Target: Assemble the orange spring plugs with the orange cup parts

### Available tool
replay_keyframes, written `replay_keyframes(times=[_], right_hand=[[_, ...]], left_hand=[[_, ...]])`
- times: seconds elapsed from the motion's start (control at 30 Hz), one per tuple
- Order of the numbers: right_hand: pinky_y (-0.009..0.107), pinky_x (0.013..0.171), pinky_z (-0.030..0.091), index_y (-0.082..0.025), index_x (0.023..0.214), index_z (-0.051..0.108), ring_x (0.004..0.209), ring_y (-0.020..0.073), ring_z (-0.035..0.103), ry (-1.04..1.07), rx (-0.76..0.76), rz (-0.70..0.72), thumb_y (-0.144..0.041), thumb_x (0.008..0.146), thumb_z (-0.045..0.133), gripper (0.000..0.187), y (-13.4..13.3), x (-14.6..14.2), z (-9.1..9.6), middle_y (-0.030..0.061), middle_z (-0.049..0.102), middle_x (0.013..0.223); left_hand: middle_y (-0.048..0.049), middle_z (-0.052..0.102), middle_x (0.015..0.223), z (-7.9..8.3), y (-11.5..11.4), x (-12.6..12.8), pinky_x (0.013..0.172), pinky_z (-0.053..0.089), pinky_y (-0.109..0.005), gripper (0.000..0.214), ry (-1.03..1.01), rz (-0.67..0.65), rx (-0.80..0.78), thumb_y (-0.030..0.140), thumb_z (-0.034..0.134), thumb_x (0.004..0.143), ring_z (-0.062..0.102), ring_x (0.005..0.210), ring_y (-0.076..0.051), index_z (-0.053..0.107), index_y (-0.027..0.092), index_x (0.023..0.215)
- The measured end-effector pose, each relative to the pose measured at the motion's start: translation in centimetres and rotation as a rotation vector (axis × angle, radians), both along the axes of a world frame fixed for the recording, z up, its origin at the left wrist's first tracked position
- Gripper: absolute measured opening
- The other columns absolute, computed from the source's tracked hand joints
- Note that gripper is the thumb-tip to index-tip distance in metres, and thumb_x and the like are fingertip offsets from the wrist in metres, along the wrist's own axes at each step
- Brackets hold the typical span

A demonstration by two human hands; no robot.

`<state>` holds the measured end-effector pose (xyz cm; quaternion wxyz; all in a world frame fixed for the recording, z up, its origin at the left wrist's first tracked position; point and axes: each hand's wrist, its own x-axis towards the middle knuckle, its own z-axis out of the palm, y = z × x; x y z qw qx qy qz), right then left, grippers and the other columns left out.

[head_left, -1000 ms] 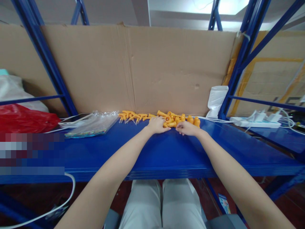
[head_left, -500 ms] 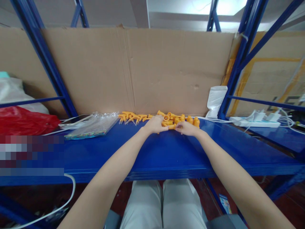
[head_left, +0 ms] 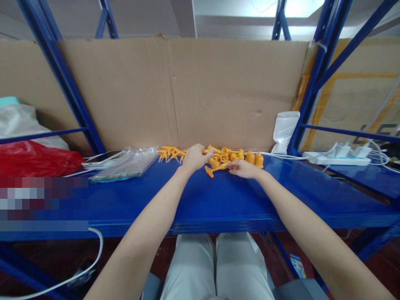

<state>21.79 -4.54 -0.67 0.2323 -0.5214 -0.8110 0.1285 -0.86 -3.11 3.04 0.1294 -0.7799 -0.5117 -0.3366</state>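
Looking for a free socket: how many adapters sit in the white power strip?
2. Both white adapters stand on the power strip at far right: one near its middle, one further right. Others may be hidden.

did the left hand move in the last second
Yes. The left hand has slid left along the blue shelf, away from the right hand and nearer the vertical fold in the cardboard behind the orange pieces.

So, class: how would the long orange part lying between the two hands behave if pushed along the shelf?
The orange part looks like moulded plastic, so it is probably stiff and light. Its rounded, flared end suggests it may roll or swing round rather than go straight. The shelf looks smooth, so it would likely skid easily.
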Motion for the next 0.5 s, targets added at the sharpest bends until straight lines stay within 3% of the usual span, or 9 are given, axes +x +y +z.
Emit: replay_keyframes(times=[0.23,0.33,0.4,0.5], right_hand=[[0.041,0.101,0.052,-0.022,0.121,0.073,0.107,0.0230,0.068,0.030,-0.001,0.090,-0.013,0.082,0.066,0.041,-0.2,-1.1,-0.9,0.0086,0.073,0.124],[0.039,0.096,0.054,-0.019,0.119,0.073,0.100,0.0217,0.070,0.120,-0.009,0.089,-0.019,0.086,0.064,0.034,-0.2,-1.6,-1.0,0.0100,0.073,0.120],[0.035,0.084,0.056,-0.017,0.114,0.073,0.087,0.0188,0.070,0.267,-0.040,0.064,-0.031,0.095,0.055,0.030,-0.1,-1.9,-0.7,0.0115,0.075,0.113],[0.027,0.064,0.052,-0.012,0.109,0.070,0.067,0.0143,0.066,0.575,-0.150,0.016,-0.048,0.104,0.027,0.057,-0.2,-2.1,0.1,0.0146,0.074,0.101]], left_hand=[[-0.0069,0.059,0.066,0.2,-0.1,-0.2,0.065,0.039,-0.031,0.048,-0.163,0.016,0.074,0.053,0.042,0.093,0.057,0.070,-0.019,0.050,0.021,0.058],[-0.0043,0.053,0.064,0.3,-0.5,-0.4,0.066,0.039,-0.030,0.048,-0.248,-0.017,0.110,0.053,0.040,0.093,0.053,0.068,-0.017,0.042,0.022,0.056],[-0.0028,0.051,0.063,0.2,-1.0,-0.4,0.066,0.039,-0.030,0.048,-0.291,-0.077,0.144,0.052,0.039,0.094,0.051,0.067,-0.016,0.038,0.022,0.056],[-0.0018,0.050,0.066,-0.1,-1.7,0.2,0.066,0.040,-0.029,0.045,-0.302,-0.205,0.163,0.049,0.040,0.094,0.049,0.067,-0.015,0.035,0.022,0.059]])
